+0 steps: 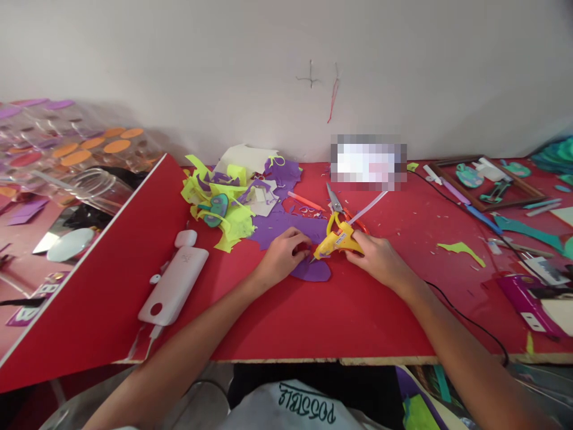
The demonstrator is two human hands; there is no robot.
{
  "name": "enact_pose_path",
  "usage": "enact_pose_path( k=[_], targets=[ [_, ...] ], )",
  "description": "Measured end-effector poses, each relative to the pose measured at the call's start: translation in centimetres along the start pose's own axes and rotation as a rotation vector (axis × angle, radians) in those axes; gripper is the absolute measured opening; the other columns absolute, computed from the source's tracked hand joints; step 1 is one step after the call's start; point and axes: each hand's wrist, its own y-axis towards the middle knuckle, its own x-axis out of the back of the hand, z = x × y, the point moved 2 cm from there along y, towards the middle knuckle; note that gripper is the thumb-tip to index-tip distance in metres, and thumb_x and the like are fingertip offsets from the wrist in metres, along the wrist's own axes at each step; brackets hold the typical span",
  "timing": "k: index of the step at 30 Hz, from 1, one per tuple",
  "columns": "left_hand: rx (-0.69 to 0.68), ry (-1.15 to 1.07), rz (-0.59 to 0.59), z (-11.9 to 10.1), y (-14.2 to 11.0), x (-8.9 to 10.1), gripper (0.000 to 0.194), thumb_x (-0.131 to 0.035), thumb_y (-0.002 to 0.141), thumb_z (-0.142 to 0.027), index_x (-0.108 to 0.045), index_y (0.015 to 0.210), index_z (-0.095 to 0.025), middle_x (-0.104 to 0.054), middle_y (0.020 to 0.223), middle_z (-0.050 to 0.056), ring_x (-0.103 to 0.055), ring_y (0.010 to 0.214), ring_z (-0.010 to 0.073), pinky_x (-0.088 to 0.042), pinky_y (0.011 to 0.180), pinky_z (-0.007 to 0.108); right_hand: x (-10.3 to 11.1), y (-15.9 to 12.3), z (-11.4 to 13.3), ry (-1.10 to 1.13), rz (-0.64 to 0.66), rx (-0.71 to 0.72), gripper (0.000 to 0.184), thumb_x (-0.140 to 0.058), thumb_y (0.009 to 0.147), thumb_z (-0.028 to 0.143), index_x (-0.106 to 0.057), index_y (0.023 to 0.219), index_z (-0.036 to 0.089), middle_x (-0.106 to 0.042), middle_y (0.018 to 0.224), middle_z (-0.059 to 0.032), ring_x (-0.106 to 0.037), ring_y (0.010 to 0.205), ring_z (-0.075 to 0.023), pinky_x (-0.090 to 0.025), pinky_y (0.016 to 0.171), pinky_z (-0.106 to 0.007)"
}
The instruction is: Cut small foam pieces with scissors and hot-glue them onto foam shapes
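Note:
A yellow hot glue gun [339,239] with a clear glue stick in its back is gripped in my right hand [373,257]. Its nozzle points down and left, close over a rounded purple foam cutout [316,272] on the red tabletop. My left hand [285,255] is closed at the cutout's upper left edge, thumb and forefinger curled together beside the nozzle; the fingertips are partly hidden. Just behind the gun lie scissors [335,203] with yellow handles, partly covered by it.
Purple foam sheet [286,230] and yellow scraps [237,224] lie behind my left hand. A white power bank [174,286] sits at left by a red divider [89,280]. A black cable [465,312] runs at right, near a wooden frame [514,206] and a purple power strip [530,304].

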Motion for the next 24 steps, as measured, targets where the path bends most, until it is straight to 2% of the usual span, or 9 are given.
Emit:
enact_pose_path(
  k=[11, 17, 24],
  targets=[
    [0.003, -0.034, 0.006, 0.11, -0.02, -0.09, 0.015, -0.068, 0.087, -0.012, -0.072, 0.100, -0.019, -0.063, 0.104, 0.004, -0.060, 0.083, 0.0141, -0.049, 0.077, 0.026, -0.07, -0.02, 0.01, -0.018, -0.017, 0.000, 0.011, -0.061, 0.091, 0.026, -0.060, 0.100, 0.020, -0.074, 0.082, -0.0084, -0.073, 0.072, -0.0271, -0.044, 0.058, -0.031],
    [0.004, -0.029, 0.007, -0.04, -0.04, 0.01, 0.020, -0.065, 0.086, -0.007, -0.072, 0.100, -0.019, -0.063, 0.105, 0.005, -0.061, 0.086, 0.0150, -0.049, 0.080, 0.027, -0.12, 0.05, 0.41, -0.024, 0.001, 0.027, 0.008, -0.059, 0.092, 0.025, -0.058, 0.099, 0.021, -0.074, 0.081, -0.0072, -0.073, 0.072, -0.0267, -0.044, 0.058, -0.031],
    [0.006, -0.041, 0.010, -0.04, -0.05, 0.02, 0.022, -0.065, 0.085, -0.005, -0.072, 0.100, -0.019, -0.063, 0.104, 0.004, -0.061, 0.087, 0.0147, -0.049, 0.081, 0.026, -0.31, 0.15, 0.52, -0.038, -0.035, 0.048, 0.008, -0.061, 0.092, 0.024, -0.058, 0.098, 0.021, -0.074, 0.080, -0.0065, -0.073, 0.070, -0.0259, -0.044, 0.056, -0.031]
  ],
)
